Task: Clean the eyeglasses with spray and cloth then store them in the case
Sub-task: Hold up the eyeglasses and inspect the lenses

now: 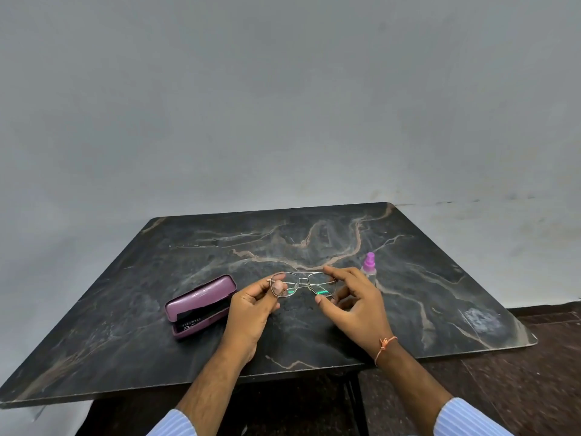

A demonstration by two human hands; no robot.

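Note:
Thin metal-framed eyeglasses (303,283) are held just above the dark marble table (440,309), between both hands. My left hand (251,309) pinches the left lens rim. My right hand (355,303) pinches the right lens rim between thumb and fingers. A purple hard case (201,305) lies open to the left of my left hand, with a dark cloth inside it. A small clear spray bottle (368,265) with a pink cap stands upright just behind my right hand.
The table's front edge runs close below my wrists, and its right corner is at the far right. A grey wall stands behind the table. Dark reddish floor shows at the right.

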